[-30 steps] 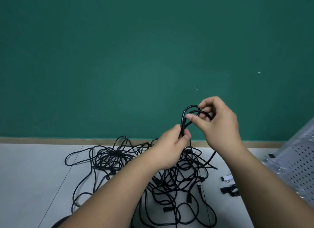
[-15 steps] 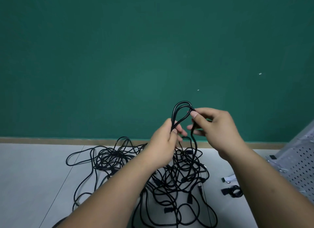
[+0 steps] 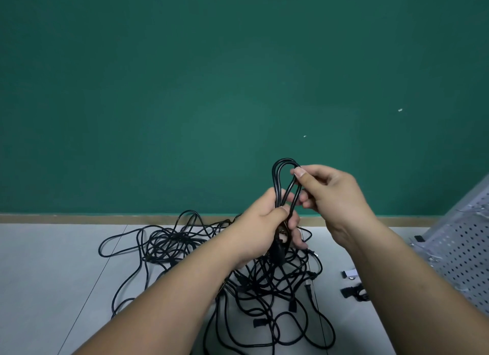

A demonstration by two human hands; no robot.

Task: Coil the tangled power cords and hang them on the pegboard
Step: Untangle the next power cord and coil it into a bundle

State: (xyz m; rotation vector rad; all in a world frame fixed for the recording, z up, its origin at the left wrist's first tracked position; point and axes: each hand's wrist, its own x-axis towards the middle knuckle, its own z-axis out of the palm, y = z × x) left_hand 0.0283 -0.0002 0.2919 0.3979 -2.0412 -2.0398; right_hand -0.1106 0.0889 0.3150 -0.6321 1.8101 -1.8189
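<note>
A tangle of black power cords sprawls over the grey floor in front of me. My left hand grips a small bundle of folded cord loops, the coil, which stands up above my fist. My right hand pinches the right side of the loop top between thumb and forefinger. Cord runs down from my hands into the pile. The white pegboard leans at the right edge, partly out of frame.
A green wall with a tan baseboard closes the far side. Small black straps and a white clip lie on the floor between the cords and the pegboard. Loose plug ends lie in the near pile.
The coil has grown by another loop. My right hand swung down to the left hand, then rose to pinch the top of the loop; my left hand kept its grip.
</note>
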